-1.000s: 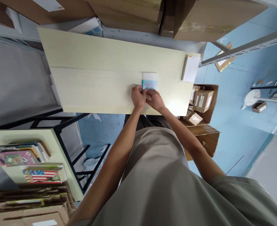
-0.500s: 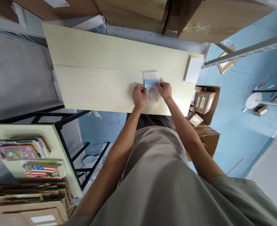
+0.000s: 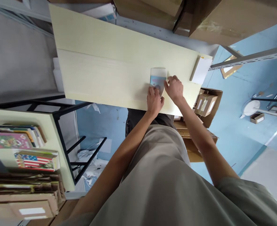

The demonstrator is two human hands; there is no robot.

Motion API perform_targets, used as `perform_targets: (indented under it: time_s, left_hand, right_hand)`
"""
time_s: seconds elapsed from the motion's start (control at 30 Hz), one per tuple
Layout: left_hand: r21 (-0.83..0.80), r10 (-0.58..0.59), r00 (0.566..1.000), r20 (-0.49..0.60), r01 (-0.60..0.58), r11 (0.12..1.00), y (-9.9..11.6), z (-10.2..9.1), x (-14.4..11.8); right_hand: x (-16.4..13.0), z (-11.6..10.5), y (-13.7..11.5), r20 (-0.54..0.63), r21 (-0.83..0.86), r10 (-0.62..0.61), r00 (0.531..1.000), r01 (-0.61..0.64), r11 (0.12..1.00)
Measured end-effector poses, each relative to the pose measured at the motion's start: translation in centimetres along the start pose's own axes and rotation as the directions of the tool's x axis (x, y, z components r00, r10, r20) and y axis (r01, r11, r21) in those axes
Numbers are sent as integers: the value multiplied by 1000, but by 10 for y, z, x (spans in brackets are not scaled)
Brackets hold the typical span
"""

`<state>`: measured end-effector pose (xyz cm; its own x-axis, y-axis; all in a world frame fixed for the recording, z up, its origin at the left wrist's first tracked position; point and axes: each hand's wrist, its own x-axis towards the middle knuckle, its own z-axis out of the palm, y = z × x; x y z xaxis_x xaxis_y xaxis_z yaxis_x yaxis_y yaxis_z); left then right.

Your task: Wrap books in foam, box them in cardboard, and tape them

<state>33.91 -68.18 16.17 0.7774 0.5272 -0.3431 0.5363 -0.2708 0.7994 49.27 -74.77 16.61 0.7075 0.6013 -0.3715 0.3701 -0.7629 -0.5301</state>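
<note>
pale blue card (image 3: 157,82) in a clear sleeve sits flat on the desk (image 3: 105,62) near the front edge, and both hands are on it. left hand (image 3: 154,100) lies over its near end, fingers (image 3: 152,92) pressed together on top. right hand (image 3: 175,88) is at its right edge, fingers pinching that edge from what shows. further right, a white pad (image 3: 201,69) at the desk corner, well apart. cardboard boxes (image 3: 205,103) on the blue floor below, books (image 3: 23,150) on a shelf at left.
</note>
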Motion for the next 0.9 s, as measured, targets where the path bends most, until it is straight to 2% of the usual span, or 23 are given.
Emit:
perform_targets:
  time_s: [0.07, 0.13, 0.2, 0.23, 0.33, 0.4, 0.57, 0.67, 0.8, 0.9]
  left_hand:
    - [0, 32, 999, 13, -32, 1000, -4, -7, 0]
    - [-17, 42, 999, 12, -42, 999, -7, -13, -2]
    - [-51, 26, 1000, -7, -26, 998, -8, -19, -6]
    - [-75, 12, 1000, -22, -14, 997, -8, -20, -8]
    - [-161, -35, 997, -75, 23, 987, -5, -25, -18]
    - [-214, -81, 992, -94, 59, 975, -3, -29, -26]
    - [-324, -281, 956, -81, 242, 915, -12, -42, -46]
    - [-435, -406, 912, -59, 343, 833, -25, -43, -49]
    - [-598, -515, 856, 49, 438, 671, -36, -38, -43]
    - [-649, -533, 839, 109, 466, 601, -40, -35, -38]
  right_hand:
    - [3, -8, -7, 89, -23, -230, 969, 233, 972]
    - [9, -11, -14, 219, 18, -419, 881, 426, 905]
    - [20, -9, -19, 296, 63, -493, 818, 499, 865]
    - [26, -7, -19, 304, 70, -493, 815, 497, 865]
    - [48, -5, -14, 256, 52, -441, 860, 443, 895]
    - [63, -7, -8, 248, 55, -419, 873, 419, 906]
    - [102, -19, -3, 277, 44, -381, 882, 385, 922]
    - [123, -19, -8, 276, -9, -384, 881, 402, 916]
    - [146, -12, -20, 385, -3, -389, 837, 422, 906]
    - [152, -7, -29, 390, 52, -323, 862, 329, 943]
